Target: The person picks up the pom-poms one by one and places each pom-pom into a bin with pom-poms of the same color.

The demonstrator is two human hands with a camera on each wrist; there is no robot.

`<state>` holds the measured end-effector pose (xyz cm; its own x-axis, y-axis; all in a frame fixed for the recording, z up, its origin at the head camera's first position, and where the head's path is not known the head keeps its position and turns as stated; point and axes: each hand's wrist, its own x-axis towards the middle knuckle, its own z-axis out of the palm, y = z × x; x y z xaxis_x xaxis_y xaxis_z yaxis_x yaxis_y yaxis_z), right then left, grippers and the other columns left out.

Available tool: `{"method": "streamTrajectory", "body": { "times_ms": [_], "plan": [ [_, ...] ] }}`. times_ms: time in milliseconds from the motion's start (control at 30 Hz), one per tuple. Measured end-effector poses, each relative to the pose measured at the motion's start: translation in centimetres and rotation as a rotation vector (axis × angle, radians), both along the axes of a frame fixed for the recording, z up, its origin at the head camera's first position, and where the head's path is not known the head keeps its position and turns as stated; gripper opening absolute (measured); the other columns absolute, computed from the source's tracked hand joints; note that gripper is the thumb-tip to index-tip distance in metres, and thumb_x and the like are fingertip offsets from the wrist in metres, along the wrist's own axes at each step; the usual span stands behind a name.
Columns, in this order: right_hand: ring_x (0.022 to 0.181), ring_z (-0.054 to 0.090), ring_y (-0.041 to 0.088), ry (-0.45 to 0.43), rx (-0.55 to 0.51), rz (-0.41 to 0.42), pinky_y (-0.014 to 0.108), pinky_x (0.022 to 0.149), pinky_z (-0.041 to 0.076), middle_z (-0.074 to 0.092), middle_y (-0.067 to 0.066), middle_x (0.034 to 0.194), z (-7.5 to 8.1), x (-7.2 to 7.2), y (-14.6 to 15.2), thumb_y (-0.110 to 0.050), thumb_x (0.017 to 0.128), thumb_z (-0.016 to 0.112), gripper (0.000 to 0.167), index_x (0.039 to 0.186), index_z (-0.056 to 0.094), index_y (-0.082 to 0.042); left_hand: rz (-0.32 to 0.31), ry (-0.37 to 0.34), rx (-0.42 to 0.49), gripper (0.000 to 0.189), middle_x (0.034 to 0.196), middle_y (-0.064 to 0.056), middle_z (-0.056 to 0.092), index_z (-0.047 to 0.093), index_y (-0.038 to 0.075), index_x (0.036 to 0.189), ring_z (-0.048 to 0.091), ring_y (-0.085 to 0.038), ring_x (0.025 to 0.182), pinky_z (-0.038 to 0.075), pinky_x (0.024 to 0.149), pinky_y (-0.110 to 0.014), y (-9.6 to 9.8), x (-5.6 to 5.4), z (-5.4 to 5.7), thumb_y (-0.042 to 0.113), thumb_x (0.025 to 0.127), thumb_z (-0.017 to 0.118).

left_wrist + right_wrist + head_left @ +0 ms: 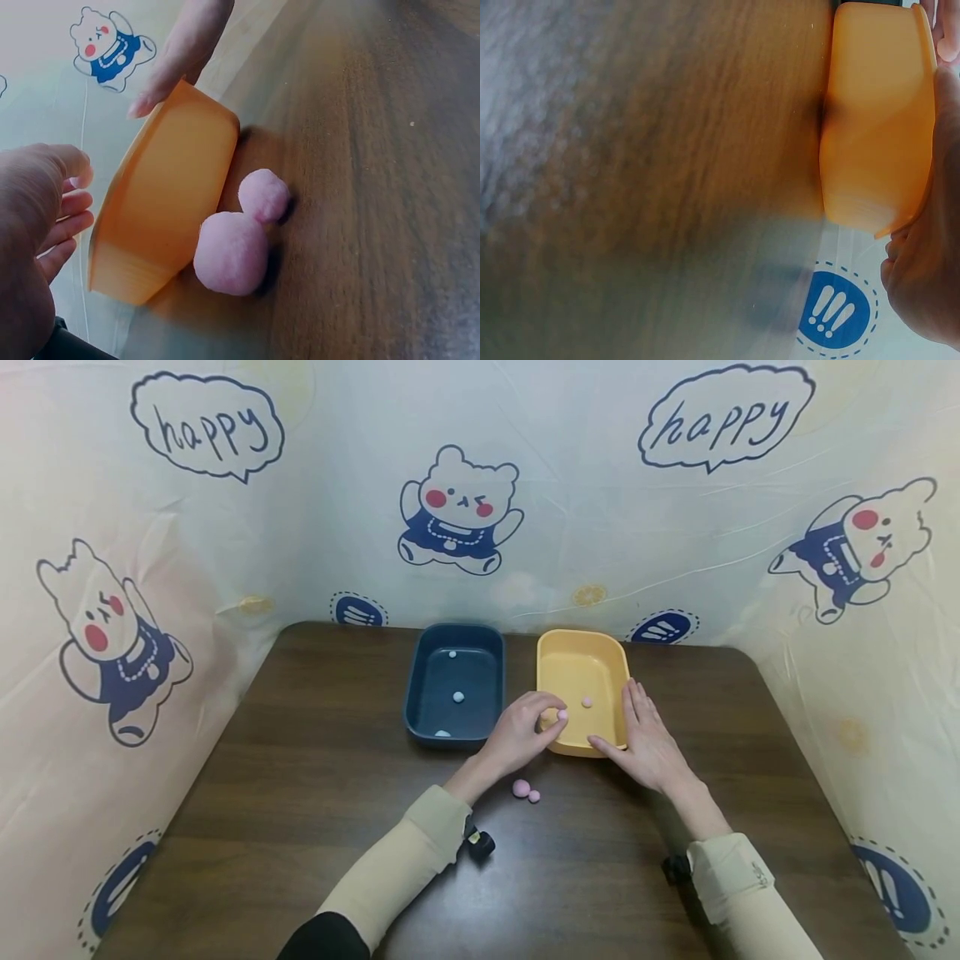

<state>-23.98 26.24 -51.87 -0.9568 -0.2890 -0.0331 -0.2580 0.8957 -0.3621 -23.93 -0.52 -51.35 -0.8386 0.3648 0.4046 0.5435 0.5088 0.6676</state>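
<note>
In the head view my left hand (522, 729) pinches a small pink pompom (562, 715) between thumb and forefinger, above the left side of a yellow bin (583, 655). Another pink pompom (587, 702) lies inside that bin. My right hand (654, 747) rests along the bin's right rim with fingers extended, its thumb near the front edge. On the table in front of the bin sit a larger pink pompom (231, 253) and a smaller one (264, 196), side by side. The left hand's pompom is mostly hidden in the left wrist view.
Left of the yellow bin stands a dark blue bin (427, 660) holding a few pale pompoms (458, 697). Both are near the back edge of the brown wooden table (315, 760). A printed cloth (322, 510) with bear drawings surrounds the back and sides.
</note>
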Motion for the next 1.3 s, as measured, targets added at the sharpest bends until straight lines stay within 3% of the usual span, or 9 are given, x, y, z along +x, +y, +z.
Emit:
{"method": "streamTrajectory", "body": {
  "times_ms": [300, 533, 1033, 1167, 1300],
  "plan": [
    [0.174, 0.000, 0.044, 0.006, 0.000, 0.001, 0.064, 0.140, 0.014, -0.010, 0.021, 0.185, -0.2, 0.0, 0.0, -0.076, 0.103, 0.054, 0.121, 0.174, -0.005, 0.002, 0.019, 0.012, -0.025, 0.022, 0.129, -0.009, 0.078, 0.079, 0.008, 0.121, 0.072, -0.025, 0.123, 0.062, 0.103, -0.042, 0.5, -0.8, 0.3, 0.024, 0.110, 0.068],
    [0.173, 0.003, 0.046, 0.018, 0.005, 0.004, 0.065, 0.139, 0.015, -0.005, 0.025, 0.185, -0.2, 0.0, 0.0, -0.076, 0.103, 0.055, 0.121, 0.174, -0.002, 0.003, 0.026, 0.003, -0.054, 0.024, 0.131, -0.008, 0.078, 0.079, 0.009, 0.123, 0.071, -0.025, 0.128, 0.059, 0.113, -0.042, 0.9, -1.4, 0.5, 0.027, 0.111, 0.068],
    [0.173, 0.003, 0.047, 0.017, 0.008, 0.008, 0.065, 0.139, 0.015, -0.004, 0.025, 0.185, -0.2, 0.0, 0.0, -0.076, 0.103, 0.055, 0.121, 0.173, -0.003, 0.003, 0.028, 0.025, -0.104, 0.029, 0.135, -0.010, 0.077, 0.077, 0.006, 0.129, 0.070, -0.026, 0.131, 0.059, 0.114, -0.042, 0.9, -1.4, 0.7, 0.025, 0.107, 0.073],
    [0.173, 0.002, 0.046, 0.014, 0.011, 0.005, 0.065, 0.139, 0.015, -0.005, 0.025, 0.185, -0.2, 0.0, 0.0, -0.076, 0.103, 0.055, 0.121, 0.173, -0.003, 0.003, 0.006, 0.015, -0.193, 0.044, 0.150, -0.012, 0.069, 0.070, 0.007, 0.143, 0.063, -0.029, 0.145, 0.053, 0.123, -0.045, 0.6, -1.1, 0.9, 0.031, 0.106, 0.074],
    [0.173, 0.003, 0.047, 0.009, 0.012, 0.005, 0.066, 0.139, 0.015, -0.005, 0.025, 0.185, -0.2, 0.0, 0.0, -0.077, 0.103, 0.053, 0.121, 0.173, -0.003, 0.003, -0.051, -0.001, -0.335, 0.067, 0.173, -0.011, 0.048, 0.054, 0.011, 0.161, 0.039, -0.030, 0.166, 0.035, 0.137, -0.047, 0.1, -0.5, 1.0, 0.045, 0.107, 0.071]
  ]
}}
